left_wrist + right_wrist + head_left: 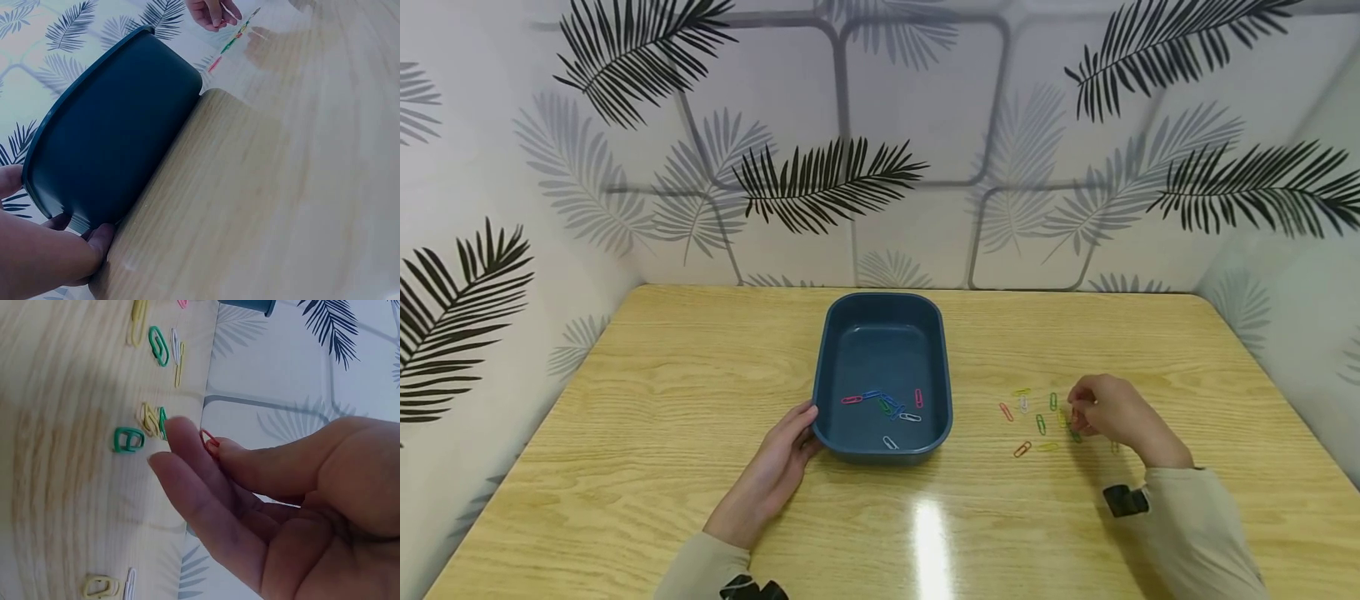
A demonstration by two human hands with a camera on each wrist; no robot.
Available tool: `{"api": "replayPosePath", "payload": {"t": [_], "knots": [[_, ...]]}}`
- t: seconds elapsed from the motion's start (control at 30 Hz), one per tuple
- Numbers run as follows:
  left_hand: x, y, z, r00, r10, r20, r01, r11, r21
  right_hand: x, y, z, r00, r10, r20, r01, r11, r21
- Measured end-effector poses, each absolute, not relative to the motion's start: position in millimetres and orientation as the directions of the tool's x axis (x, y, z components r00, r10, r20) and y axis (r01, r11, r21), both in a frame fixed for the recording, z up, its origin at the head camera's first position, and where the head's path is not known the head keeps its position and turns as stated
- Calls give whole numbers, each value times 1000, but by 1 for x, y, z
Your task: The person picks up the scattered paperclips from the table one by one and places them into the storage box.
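Note:
At the middle of the table is a dark blue plastic tub point(880, 354), with several paper clips in its near half, among them a red paper clip point(918, 397) and a white one. My left hand point(780, 468) grips the tub's near left corner, thumb at the rim and fingers against the outer wall. Over to the right, my right hand point(1112, 411) pinches a red paper clip point(204, 433) between thumb and index finger, just above the tabletop. Loose paper clips lie about it, including a green paper clip point(129, 440) and a yellow paper clip point(139, 322).
The wooden table point(670, 375) meets a leaf-patterned wall point(917, 108) at its back. More clips are scattered between the tub and the right hand, such as an orange paper clip point(1022, 449) and a yellow paper clip point(1048, 447). A light reflection shows near the front.

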State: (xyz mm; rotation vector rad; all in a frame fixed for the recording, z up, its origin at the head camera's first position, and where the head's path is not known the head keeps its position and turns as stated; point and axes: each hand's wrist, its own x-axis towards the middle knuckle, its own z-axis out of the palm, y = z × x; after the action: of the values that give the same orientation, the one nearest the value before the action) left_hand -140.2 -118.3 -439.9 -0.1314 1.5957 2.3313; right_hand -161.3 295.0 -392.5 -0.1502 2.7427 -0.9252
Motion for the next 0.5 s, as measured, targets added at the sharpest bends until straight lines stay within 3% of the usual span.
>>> {"api": "replayPosePath", "payload": {"t": [0.5], "knots": [[-141, -118, -441, -948, 197, -252, -306, -331, 893, -162, 288, -393, -974, -187, -130, -91, 842, -531]]}}
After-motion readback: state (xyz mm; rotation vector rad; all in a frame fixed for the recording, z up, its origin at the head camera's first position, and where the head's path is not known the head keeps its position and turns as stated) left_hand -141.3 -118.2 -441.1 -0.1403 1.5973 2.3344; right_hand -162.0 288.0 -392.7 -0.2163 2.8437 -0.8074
